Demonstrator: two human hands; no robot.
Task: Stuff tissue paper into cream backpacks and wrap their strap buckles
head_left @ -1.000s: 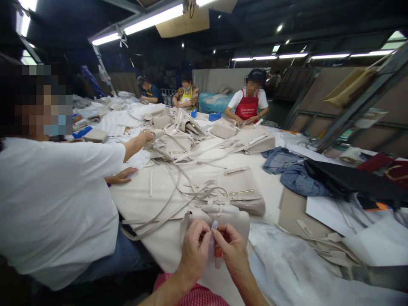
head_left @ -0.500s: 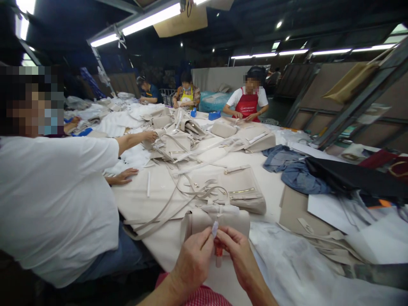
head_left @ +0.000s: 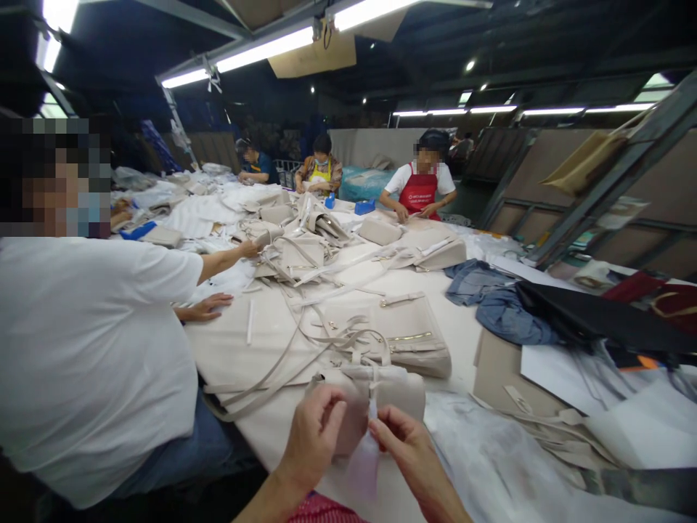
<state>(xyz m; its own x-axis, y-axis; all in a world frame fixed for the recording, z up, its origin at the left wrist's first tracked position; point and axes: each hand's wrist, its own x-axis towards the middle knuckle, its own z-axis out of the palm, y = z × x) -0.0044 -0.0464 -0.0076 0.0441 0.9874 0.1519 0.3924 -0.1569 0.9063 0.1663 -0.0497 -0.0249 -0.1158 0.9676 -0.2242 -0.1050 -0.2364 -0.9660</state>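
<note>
My right hand (head_left: 406,444) pinches a thin translucent plastic strip (head_left: 373,412) between thumb and fingers. It hangs from the front of a beige handbag (head_left: 400,396) on the table before me, and a wider, pale purple, blurred part spreads below. To the left of the strip, my left hand (head_left: 316,428) is closed with curled fingers over the bag's left side; what is in its grip, if anything, is hidden. Behind this bag lies another beige handbag (head_left: 408,327) with a gold zipper and long straps.
A co-worker in a white shirt (head_left: 103,349) sits at my left, one arm reaching to a heap of beige bags (head_left: 299,250). Plastic sheeting (head_left: 490,450), denim cloth (head_left: 495,309) and flat panels lie right. Other people work across the table.
My hands have moved apart, the left one going leftward off the strip. The plastic now hangs longer, and the small red-orange item below my fingers no longer shows.
</note>
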